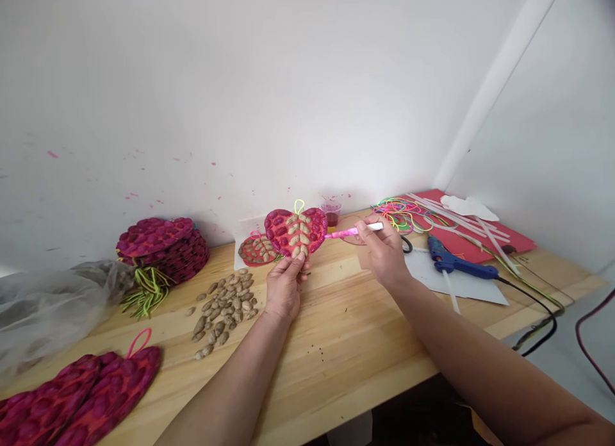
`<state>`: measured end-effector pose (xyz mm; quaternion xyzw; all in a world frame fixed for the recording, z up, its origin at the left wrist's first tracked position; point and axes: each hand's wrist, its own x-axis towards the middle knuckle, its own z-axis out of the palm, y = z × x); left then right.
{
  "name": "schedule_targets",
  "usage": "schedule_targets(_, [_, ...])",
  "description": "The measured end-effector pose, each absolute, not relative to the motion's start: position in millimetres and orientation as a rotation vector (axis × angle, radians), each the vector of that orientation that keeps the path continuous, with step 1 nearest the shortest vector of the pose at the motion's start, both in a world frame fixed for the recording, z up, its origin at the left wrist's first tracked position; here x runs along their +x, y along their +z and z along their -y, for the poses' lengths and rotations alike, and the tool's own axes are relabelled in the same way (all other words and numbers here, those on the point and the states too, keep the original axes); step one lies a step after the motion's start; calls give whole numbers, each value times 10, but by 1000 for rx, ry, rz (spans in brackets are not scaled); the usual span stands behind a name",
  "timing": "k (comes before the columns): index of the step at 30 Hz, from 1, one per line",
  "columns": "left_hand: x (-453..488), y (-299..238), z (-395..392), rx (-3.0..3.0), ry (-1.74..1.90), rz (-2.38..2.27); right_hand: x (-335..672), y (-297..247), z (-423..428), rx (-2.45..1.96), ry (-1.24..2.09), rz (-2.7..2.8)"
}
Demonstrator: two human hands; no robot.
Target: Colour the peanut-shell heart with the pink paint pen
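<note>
My left hand (285, 286) is closed on the lower tip of a heart-shaped ornament (287, 237), held upright above the table. Magenta-painted oval pieces cover both sides of the heart, unpainted tan ones run down its middle, and a yellow loop (299, 206) tops it. Between the fingers of my right hand (384, 250) is a paintbrush (353, 231), white at the handle end and smeared pink toward the tip. Its tip meets the heart's right edge. Behind my hands stands a clear plastic cup (331, 212) with dark pink paint in it.
Loose brown oval seeds or shells (233, 302) lie left of my arm. Stacked magenta pieces (163, 247), more at front left (96, 395), and another ornament (257, 248) surround them. At right are a blue glue gun (461, 263), its cord, colored strings (398, 210) and glue sticks (461, 216).
</note>
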<state>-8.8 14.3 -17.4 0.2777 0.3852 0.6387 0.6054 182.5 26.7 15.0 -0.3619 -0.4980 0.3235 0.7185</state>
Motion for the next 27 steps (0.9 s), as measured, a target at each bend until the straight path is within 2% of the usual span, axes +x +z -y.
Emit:
schedule_targets(15, [-78, -174, -166, 610, 1528, -918, 1798, 200, -282, -812, 773, 1002])
schedule_targets(21, [-81, -187, -194, 554, 1563, -919, 1958, 313, -403, -910, 695, 988])
schedule_targets(24, [-84, -204, -206, 556, 1562, -928, 2061, 570, -592, -1057, 545, 1114])
schedule_targets(27, [-84, -218, -208, 574, 1560, -943, 2088, 853, -882, -1407, 228, 1387])
